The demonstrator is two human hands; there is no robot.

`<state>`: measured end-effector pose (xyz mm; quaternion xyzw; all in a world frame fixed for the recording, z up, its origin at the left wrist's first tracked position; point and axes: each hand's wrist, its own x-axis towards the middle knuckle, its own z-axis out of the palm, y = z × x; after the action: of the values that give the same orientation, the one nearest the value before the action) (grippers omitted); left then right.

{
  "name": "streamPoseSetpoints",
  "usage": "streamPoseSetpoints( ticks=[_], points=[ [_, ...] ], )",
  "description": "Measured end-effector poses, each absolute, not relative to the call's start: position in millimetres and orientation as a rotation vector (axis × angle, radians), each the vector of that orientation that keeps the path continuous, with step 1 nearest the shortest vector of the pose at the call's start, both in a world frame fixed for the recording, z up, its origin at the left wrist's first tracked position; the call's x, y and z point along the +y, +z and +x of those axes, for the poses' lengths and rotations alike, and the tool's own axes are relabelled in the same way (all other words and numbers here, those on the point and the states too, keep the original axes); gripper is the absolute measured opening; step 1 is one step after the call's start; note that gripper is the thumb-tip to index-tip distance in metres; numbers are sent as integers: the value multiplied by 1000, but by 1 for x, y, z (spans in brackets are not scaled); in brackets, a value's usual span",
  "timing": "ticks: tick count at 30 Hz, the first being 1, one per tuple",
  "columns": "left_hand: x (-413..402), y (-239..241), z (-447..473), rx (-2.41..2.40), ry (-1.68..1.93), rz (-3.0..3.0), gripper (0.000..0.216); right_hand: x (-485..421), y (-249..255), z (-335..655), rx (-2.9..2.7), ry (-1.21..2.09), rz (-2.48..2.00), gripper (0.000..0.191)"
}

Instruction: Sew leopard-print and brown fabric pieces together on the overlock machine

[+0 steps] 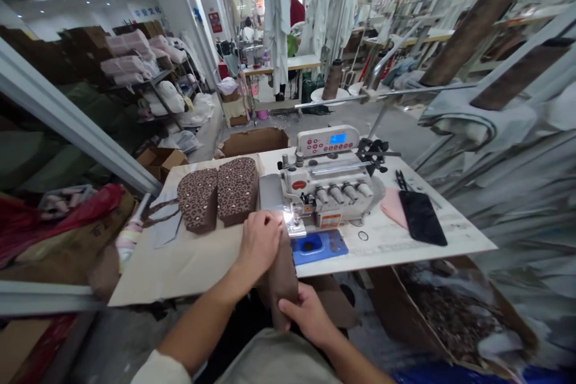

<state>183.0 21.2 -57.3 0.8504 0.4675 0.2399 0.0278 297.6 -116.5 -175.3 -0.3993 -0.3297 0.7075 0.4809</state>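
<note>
White table [463, 241], sewing machine [330, 189] on it: brown cloth [282, 273] hangs over the front edge, right hand [311, 314] pinching its lower end, left hand [261, 239] apparently gripping the top beside blurry glare, so uneven pull could skew it or nip fingers.

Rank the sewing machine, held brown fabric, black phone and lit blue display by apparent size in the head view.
1. Sewing machine
2. Held brown fabric, helped by nearness
3. Black phone
4. Lit blue display
</note>
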Motion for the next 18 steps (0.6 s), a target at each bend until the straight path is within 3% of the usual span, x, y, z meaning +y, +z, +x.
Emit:
streamPoseSetpoints(
  ticks=[5, 8, 18],
  points=[
    [-8, -73, 186, 911, 806, 2763, 42, -126, -190, 294, -810, 1764, -962, 52],
    [-6, -78, 184, 879, 816, 2733, 46, -127, -192, 296, -726, 1710, -1001, 55],
    [13, -63, 187, 997, 757, 2770, 33, -99, -154, 326, -785, 1692, -941, 50]
  ],
)
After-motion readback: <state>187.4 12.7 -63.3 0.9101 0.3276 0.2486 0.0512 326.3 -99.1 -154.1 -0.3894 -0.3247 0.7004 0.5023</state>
